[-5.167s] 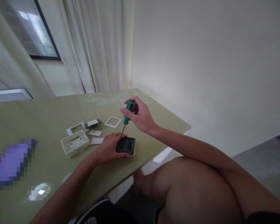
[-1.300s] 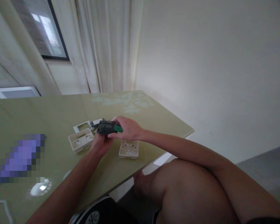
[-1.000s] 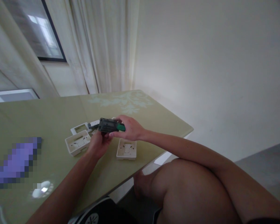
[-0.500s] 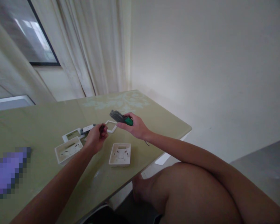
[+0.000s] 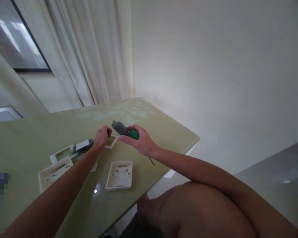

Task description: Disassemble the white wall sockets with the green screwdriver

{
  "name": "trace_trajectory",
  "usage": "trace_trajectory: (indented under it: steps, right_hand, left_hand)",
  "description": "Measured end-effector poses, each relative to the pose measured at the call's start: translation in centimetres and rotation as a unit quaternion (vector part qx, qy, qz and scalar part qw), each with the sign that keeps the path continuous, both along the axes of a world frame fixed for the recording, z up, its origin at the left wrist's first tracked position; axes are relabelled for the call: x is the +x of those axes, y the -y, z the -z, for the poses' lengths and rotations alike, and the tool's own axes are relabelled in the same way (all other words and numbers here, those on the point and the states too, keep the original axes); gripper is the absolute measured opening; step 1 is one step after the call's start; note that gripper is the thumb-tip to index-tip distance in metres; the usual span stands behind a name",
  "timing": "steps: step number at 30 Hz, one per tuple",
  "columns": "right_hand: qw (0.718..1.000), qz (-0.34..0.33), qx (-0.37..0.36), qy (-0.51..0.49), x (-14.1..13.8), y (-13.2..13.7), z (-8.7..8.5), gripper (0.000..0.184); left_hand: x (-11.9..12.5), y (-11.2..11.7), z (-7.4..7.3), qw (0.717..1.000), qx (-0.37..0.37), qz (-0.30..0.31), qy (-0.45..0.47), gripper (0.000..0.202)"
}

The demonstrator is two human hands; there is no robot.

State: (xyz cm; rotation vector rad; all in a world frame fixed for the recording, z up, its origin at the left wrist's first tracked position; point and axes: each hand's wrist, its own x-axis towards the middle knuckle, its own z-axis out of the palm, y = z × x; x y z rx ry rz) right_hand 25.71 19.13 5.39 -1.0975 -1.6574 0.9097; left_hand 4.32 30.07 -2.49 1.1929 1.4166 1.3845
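Observation:
My right hand is closed on a dark grey switch module and on the green handle of a screwdriver; the thin shaft pokes out below my wrist. Both are held above the table. My left hand is stretched further out, fingers curled in a pinch over a white square frame. I cannot make out what the pinch holds. A white back box lies open side up near the table's front edge, below my right hand.
On the green table lie a second white back box, a white frame and a grey-and-white switch insert to the left. The table's edge runs close on the right. My bare knee is below it.
The grey module came up off the white back box. My left hand has let go of it and moved away towards the square frame; my right hand now holds module and screwdriver together.

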Motion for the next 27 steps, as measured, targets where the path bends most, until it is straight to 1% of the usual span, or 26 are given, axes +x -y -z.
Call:
trace_trajectory:
  steps: [3, 6, 8, 10, 11, 12, 13, 14, 15, 16, 17, 18, 20, 23, 27]
  right_hand:
    - [1.0, 0.006, -0.002, -0.004, -0.1, 0.1, -0.1, 0.057]
    - [0.999, 0.03, -0.002, 0.011, 0.0, 0.0, -0.1, 0.057]
    - [0.998, 0.057, -0.01, 0.032, 0.2, -0.2, 0.0, 0.057]
    - [0.994, 0.088, -0.028, 0.059, 0.5, -0.5, 0.3, 0.059]
    - [0.992, 0.099, -0.04, 0.073, 0.6, -0.6, 0.5, 0.06]
    - [0.989, 0.107, -0.051, 0.087, 0.6, -0.7, 0.7, 0.062]
    - [0.987, 0.111, -0.061, 0.099, 0.7, -0.7, 0.9, 0.063]
    - [0.986, 0.11, -0.066, 0.11, 0.7, -0.7, 1.0, 0.064]
    - [0.985, 0.106, -0.068, 0.119, 0.6, -0.7, 1.2, 0.065]
    - [0.985, 0.1, -0.068, 0.125, 0.6, -0.6, 1.4, 0.065]
    - [0.985, 0.095, -0.068, 0.131, 0.5, -0.6, 1.5, 0.065]
    - [0.985, 0.088, -0.067, 0.135, 0.4, -0.5, 1.6, 0.064]
    - [0.984, 0.077, -0.07, 0.142, 0.2, -0.3, 1.8, 0.063]
    - [0.983, 0.073, -0.075, 0.152, -0.3, -0.3, 1.9, 0.061]
    - [0.981, 0.072, -0.06, 0.17, -1.1, -0.4, 2.0, 0.063]
  left_hand:
    - [-0.1, 0.3, -0.3, 0.999, 0.018, 0.012, -0.043, 0.054]
    - [-0.5, 1.8, -1.4, 0.994, 0.05, 0.033, -0.088, 0.056]
    - [-1.0, 4.1, -2.4, 0.988, 0.066, 0.068, -0.12, 0.053]
    - [-1.5, 7.6, -3.1, 0.976, 0.066, 0.138, -0.157, 0.052]
    - [-1.7, 9.6, -3.3, 0.963, 0.064, 0.188, -0.184, 0.051]
    - [-1.9, 11.7, -3.3, 0.928, 0.083, 0.256, -0.258, 0.052]
    - [-2.0, 13.7, -3.1, 0.886, 0.102, 0.308, -0.332, 0.059]
    - [-2.1, 15.5, -2.8, 0.848, 0.117, 0.337, -0.392, 0.071]
    - [-2.2, 17.1, -2.4, 0.819, 0.129, 0.348, -0.437, 0.079]
    - [-2.3, 18.4, -1.9, 0.805, 0.136, 0.342, -0.466, 0.079]
    - [-2.5, 19.4, -1.4, 0.8, 0.14, 0.325, -0.485, 0.078]
    - [-2.7, 20.1, -0.9, 0.8, 0.143, 0.305, -0.497, 0.078]
    - [-3.2, 20.6, -0.3, 0.807, 0.152, 0.266, -0.505, 0.076]
    - [-3.8, 19.8, -0.3, 0.814, 0.162, 0.223, -0.511, 0.076]
    - [-3.6, 17.2, -1.2, 0.82, 0.165, 0.195, -0.512, 0.078]
